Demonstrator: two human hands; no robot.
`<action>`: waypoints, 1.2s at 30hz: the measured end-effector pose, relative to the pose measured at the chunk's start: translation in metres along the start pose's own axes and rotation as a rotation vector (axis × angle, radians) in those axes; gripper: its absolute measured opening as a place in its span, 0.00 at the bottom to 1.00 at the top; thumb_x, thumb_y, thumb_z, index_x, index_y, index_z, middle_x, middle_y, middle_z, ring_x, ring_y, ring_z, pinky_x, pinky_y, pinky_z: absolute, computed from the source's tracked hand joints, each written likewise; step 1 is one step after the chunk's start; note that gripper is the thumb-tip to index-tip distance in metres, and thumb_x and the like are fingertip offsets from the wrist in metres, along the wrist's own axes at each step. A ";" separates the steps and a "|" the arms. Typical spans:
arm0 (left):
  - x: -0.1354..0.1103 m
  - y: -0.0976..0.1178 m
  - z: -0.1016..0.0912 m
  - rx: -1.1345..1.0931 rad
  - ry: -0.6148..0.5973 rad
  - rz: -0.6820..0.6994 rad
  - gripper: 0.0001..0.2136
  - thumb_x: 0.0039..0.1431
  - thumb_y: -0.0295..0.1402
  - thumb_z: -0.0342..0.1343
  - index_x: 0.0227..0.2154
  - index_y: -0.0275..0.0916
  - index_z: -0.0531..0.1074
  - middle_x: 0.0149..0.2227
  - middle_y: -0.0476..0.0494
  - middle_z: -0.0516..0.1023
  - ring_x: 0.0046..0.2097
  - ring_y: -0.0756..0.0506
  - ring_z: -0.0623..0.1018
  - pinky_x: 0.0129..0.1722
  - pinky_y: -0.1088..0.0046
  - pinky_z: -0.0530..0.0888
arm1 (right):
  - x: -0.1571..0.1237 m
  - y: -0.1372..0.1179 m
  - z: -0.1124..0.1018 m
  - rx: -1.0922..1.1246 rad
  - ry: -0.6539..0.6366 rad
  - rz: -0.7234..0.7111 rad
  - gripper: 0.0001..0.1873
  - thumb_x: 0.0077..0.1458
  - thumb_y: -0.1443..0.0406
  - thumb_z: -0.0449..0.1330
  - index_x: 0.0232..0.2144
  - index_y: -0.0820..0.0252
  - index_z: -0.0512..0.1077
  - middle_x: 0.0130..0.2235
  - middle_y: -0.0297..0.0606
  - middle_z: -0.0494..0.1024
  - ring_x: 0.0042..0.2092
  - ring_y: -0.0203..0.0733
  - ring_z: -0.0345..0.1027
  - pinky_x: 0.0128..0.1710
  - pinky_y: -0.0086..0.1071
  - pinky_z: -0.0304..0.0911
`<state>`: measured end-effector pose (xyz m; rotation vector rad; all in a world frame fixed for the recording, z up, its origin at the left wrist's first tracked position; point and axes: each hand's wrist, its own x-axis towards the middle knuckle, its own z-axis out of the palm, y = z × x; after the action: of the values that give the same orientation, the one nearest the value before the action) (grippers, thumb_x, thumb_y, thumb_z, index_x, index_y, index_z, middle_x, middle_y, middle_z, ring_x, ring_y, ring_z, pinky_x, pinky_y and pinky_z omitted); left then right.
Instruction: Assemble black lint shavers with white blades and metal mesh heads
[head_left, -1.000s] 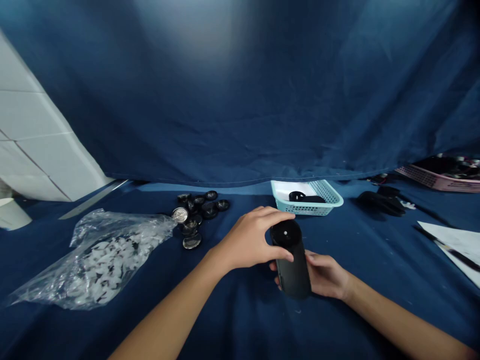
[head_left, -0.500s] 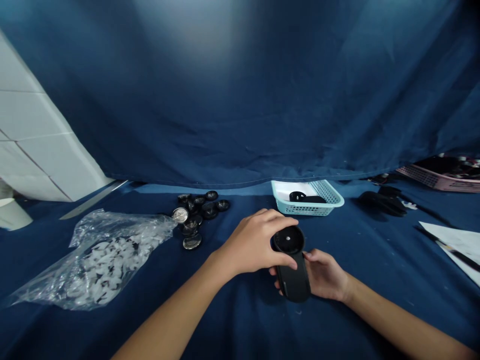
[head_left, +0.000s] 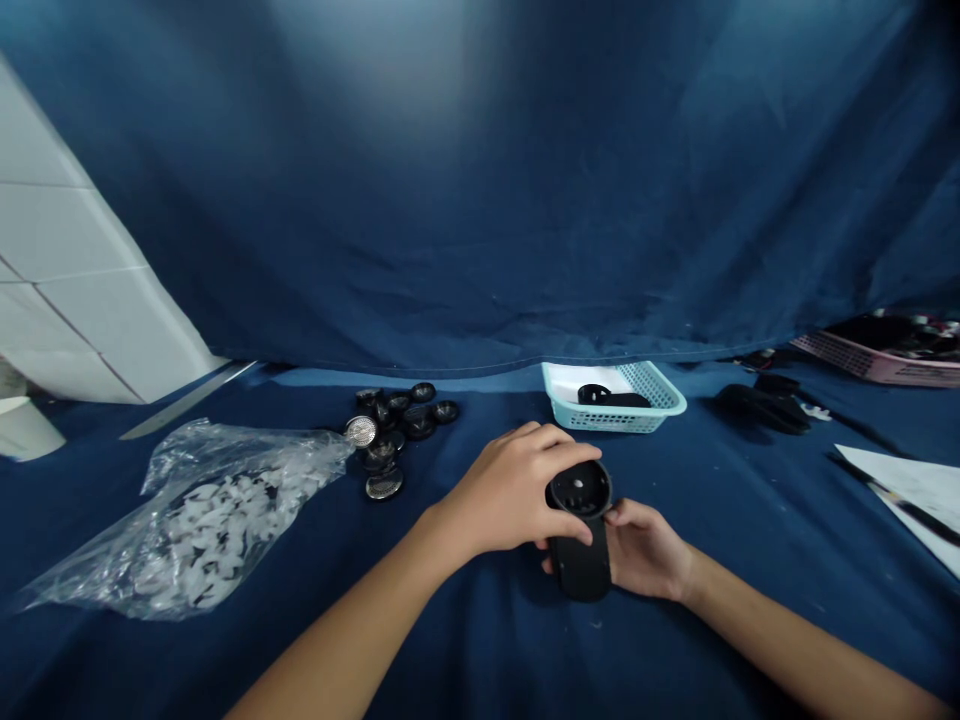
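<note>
Both my hands are on the black plastic cylinder [head_left: 580, 560], just in front of the pale teal plastic basket [head_left: 660, 402]: my left hand [head_left: 510, 490] curls over its round top end, while my right hand [head_left: 643, 550] wraps its side from below.

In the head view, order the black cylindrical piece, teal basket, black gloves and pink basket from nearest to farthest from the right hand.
1. Black cylindrical piece: touching the right hand, on its left.
2. Teal basket: straight ahead.
3. Black gloves: ahead, to the right.
4. Pink basket: far right, at the back.
</note>
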<state>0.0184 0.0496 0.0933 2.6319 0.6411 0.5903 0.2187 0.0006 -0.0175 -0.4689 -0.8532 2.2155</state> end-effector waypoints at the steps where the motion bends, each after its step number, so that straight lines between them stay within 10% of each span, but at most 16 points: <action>1: 0.000 0.000 0.000 0.001 -0.002 -0.001 0.31 0.45 0.40 0.72 0.54 0.44 0.71 0.52 0.44 0.74 0.53 0.41 0.73 0.55 0.61 0.69 | 0.000 0.000 0.000 0.001 -0.002 -0.001 0.26 0.50 0.60 0.53 0.49 0.65 0.75 0.47 0.48 0.80 0.50 0.53 0.73 0.58 0.46 0.54; 36: -0.004 -0.015 -0.014 0.119 -0.060 -0.185 0.26 0.44 0.33 0.71 0.46 0.45 0.67 0.45 0.46 0.76 0.45 0.39 0.77 0.39 0.67 0.72 | 0.002 0.003 -0.003 -0.086 0.077 -0.047 0.25 0.48 0.71 0.59 0.52 0.63 0.71 0.51 0.49 0.78 0.51 0.49 0.73 0.57 0.46 0.57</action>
<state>0.0029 0.0632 0.0977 2.6477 0.9143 0.4287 0.2173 0.0018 -0.0217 -0.5665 -0.9120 2.1106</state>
